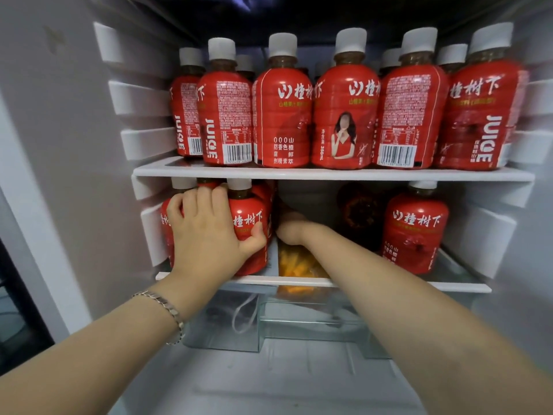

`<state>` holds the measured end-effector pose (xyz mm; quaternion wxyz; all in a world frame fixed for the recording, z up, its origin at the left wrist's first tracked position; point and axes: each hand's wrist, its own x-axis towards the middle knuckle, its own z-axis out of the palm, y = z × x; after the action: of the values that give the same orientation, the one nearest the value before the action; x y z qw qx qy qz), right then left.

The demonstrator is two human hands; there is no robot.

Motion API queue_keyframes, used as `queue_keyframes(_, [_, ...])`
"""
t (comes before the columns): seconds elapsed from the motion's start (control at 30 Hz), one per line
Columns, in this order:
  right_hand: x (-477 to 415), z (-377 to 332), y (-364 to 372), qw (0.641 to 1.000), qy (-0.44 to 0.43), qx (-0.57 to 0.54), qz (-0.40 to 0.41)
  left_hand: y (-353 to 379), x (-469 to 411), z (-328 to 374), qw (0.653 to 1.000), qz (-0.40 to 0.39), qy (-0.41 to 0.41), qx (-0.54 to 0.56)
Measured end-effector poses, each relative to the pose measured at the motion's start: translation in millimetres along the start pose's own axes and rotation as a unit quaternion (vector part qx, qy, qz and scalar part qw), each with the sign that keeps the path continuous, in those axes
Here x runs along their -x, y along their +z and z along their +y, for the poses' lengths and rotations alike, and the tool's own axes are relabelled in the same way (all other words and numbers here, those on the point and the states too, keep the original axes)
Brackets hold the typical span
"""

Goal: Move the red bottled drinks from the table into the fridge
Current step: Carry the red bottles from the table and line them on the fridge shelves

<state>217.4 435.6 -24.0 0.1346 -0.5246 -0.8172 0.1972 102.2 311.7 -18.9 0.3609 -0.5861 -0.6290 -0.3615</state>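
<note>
- While both arms reach into the fridge (74, 151), the step in hand appears to be arranging bottles on the lower shelf (389, 285), not fetching from the table, which is out of view.
- Left hand (206, 232): fingers spread and curled over the shoulder of a front bottle (250, 232) at the left of the lower shelf, thumb pressed against its label. It grips or steadies that bottle, which stands upright among a cluster of bottles.
- Right hand (291, 229): reaches deep into the gap in the middle of the lower shelf. Its fingers are in shadow; whether they are open, closed or holding anything cannot be told.
- Upper shelf (329, 174): filled across its width with upright red bottles, with more white caps showing behind the front row.
- Lower shelf, right: one bottle (414, 232) stands alone, well apart from the left cluster. Free space lies between them.
- Next move, as judged: press the left cluster tight against the side wall, clear the middle gap, withdraw both hands without tipping the front bottle, then fetch more bottles.
- Hard to make out: a dark rounded object (360, 211) at the back of the lower shelf; orange contents (294, 262) seen below the right forearm; the depth of the rear rows.
</note>
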Motion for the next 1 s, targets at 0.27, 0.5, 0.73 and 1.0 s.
queue_keyframes(0.27, [26, 38, -33, 0.906, 0.213, 0.334, 0.149, 3, 1, 0, 1.000, 0.008, -0.003, 0.001])
queue_keyframes(0.5, [46, 22, -42, 0.908, 0.227, 0.313, 0.160, 5, 1, -1, 1.000, 0.001, 0.002, 0.004])
queue_keyframes(0.73, [74, -16, -54, 0.943, 0.264, 0.197, 0.048, 4, 3, -2, 1.000, 0.007, 0.005, 0.006])
queue_keyframes(1.0, [104, -10, -25, 0.958, 0.135, -0.015, 0.254, 3, 3, -2, 1.000, 0.002, 0.004, 0.006])
